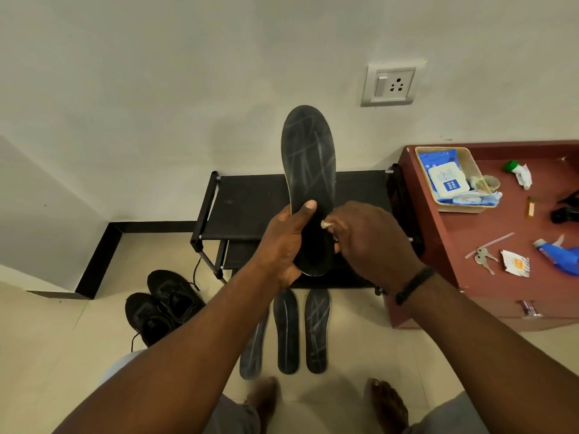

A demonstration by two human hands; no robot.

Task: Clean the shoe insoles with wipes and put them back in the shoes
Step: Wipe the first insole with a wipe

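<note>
Held upright at frame centre: black insole (308,164), toe end at 12 o'clock, heel end down in left hand (286,242). Left hand's fingers curled behind the heel half, thumb pressed across the front face, so a firm grip. Right hand (371,242) at 3 o'clock of the insole's lower half, fingers bunched round a small pale wipe (326,224), wipe touching the insole's right edge. Black band (413,285) on right wrist. Grey scuff lines visible across the insole's upper face. Three more insoles (285,332) laid side by side on the tiled floor at 6 o'clock of the held one, the leftmost partly hidden behind the left forearm. Pair of black shoes (163,305) on the floor at 8 o'clock, just beside the low black rack (247,208). Rack against the wall, directly behind the hands. Red-brown cabinet (445,239) at 3 o'clock, touching the rack's right end. On top of it: tray (470,166) with a blue wipes pack (445,180), keys (484,258), torn sachet (515,264), blue spray bottle (564,258). Wall socket (393,84) at 1 o'clock. Bare feet at 6 o'clock, bottom edge.
</note>
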